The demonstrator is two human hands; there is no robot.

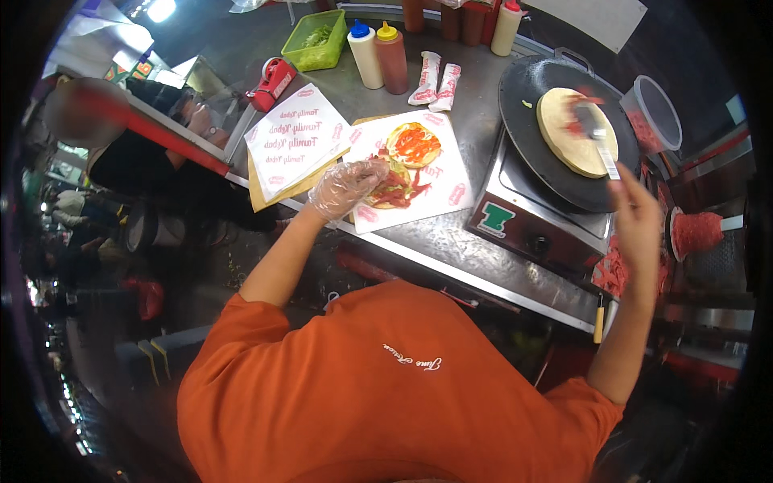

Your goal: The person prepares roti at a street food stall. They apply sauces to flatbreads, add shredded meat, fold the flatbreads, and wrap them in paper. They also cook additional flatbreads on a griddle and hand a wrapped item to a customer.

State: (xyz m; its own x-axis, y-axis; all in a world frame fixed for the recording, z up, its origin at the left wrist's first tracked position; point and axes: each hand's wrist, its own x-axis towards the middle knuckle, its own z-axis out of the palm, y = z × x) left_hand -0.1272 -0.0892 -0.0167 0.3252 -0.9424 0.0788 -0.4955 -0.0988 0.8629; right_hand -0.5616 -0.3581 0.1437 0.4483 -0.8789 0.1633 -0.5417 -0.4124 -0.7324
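Observation:
My left hand (350,188), in a clear plastic glove, touches the left side of an opened bun. Meat strips (398,192) cover its near half over some greens; its far half (414,147) carries orange-red sauce. Both halves lie on printed white paper (450,175). Whether the gloved fingers pinch anything is unclear. My bare right hand (637,211) grips the handle of a metal spatula (606,158). Its blade, blurred with reddish meat bits, hovers over or rests on a stack of round flatbreads (552,130) on a black round griddle (519,145).
Beside the griddle stand a clear plastic tub (664,115) and a meat cone (694,235). A yellow-handled tool (598,323) sits at the counter edge. Sauce bottles (391,60), a green lettuce tub (290,53), a tape dispenser (272,84) and wrapping papers (290,142) line the back and left.

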